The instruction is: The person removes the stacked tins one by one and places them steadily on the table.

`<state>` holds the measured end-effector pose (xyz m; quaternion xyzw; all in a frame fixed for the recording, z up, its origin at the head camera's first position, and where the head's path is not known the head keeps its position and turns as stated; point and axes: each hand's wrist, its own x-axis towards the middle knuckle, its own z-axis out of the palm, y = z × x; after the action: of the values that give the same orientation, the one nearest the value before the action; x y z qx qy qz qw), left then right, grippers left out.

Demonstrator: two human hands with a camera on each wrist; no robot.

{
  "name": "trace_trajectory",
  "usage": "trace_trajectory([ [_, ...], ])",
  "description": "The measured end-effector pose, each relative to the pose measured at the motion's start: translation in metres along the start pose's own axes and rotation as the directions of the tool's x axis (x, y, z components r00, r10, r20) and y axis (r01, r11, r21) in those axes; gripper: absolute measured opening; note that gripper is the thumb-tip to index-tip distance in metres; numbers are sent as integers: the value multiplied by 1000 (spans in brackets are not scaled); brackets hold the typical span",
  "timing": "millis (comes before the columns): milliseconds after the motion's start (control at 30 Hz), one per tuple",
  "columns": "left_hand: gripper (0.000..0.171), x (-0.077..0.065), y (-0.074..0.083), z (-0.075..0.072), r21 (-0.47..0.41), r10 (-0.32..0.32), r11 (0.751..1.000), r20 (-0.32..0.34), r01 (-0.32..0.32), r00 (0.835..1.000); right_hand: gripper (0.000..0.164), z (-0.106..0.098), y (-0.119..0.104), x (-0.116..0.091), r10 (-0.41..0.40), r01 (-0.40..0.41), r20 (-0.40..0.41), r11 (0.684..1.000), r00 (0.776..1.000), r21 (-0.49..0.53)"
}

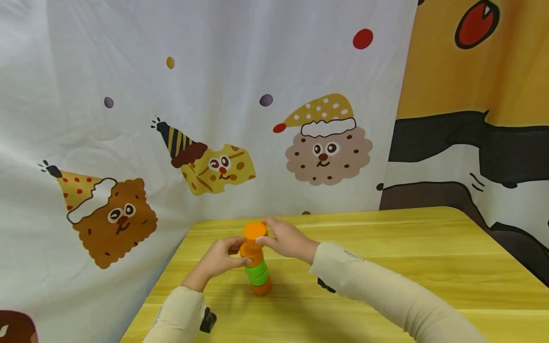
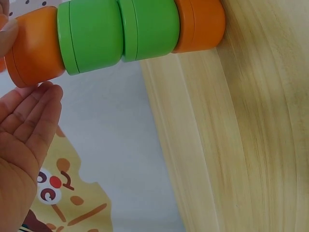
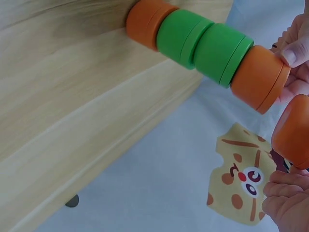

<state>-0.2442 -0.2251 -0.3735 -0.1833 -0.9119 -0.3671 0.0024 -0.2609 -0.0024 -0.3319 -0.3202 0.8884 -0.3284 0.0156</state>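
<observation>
A tower of small round lidded jars stands on the table: an orange jar [image 1: 261, 288] at the bottom, two green jars [image 1: 257, 273] in the middle, and an upper orange jar [image 3: 259, 77] on them. My left hand [image 1: 218, 259] holds this upper orange jar from the left, thumb on one side and fingers on the other. Another orange jar [image 1: 255, 230] is in my right hand [image 1: 286, 239], gripped between thumb and fingers just above the tower. In the right wrist view this held jar [image 3: 293, 133] appears tilted, with a gap between it and the tower.
The wooden table [image 1: 364, 252] extends to the right of the tower. Behind it and along its left side hangs a white curtain [image 1: 223, 57] printed with cartoon biscuits and cheese. Dark wrist straps [image 1: 208, 320] show below the sleeves.
</observation>
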Motion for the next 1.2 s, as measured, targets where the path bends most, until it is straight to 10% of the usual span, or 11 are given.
trace_trajectory([
  [1200, 56, -4, -3, 3, -66, -8, 998, -20, 7, 1000, 63, 20, 58, -39, 45, -40, -69, 997, 997, 71],
])
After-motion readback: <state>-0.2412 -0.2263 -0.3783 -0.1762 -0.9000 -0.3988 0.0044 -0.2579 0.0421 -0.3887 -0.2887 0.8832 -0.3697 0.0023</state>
